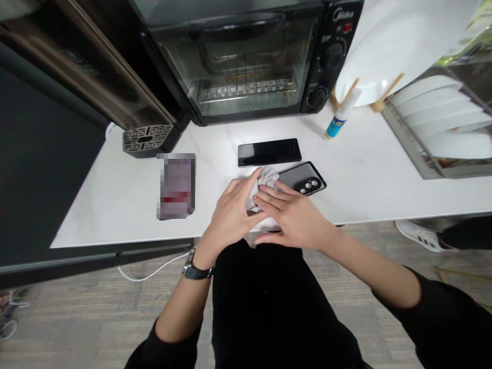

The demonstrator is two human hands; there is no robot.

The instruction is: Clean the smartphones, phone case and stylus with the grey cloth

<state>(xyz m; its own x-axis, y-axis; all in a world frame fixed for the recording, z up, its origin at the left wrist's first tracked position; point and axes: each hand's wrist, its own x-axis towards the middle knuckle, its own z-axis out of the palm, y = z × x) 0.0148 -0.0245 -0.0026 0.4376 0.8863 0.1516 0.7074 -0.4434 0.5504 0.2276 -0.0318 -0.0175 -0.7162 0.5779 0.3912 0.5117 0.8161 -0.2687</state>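
My left hand [230, 212] and my right hand [294, 218] meet at the front edge of the white counter [115, 195]. Both are closed on a crumpled white cloth [265, 179] that sticks up between their fingers. Just behind the cloth lies a black phone [269, 151], screen up. To its right, touching the cloth, a dark phone case [303, 178] with camera holes lies flat. A watch sits on my left wrist.
A black toaster oven [246, 56] stands at the back, with a dark appliance and drip grate [146, 137] to its left. A small spray bottle [340, 120], a white plate on a wooden stand [388, 51] and a dish rack [442, 128] are at right. A blurred flat object [177, 187] lies left.
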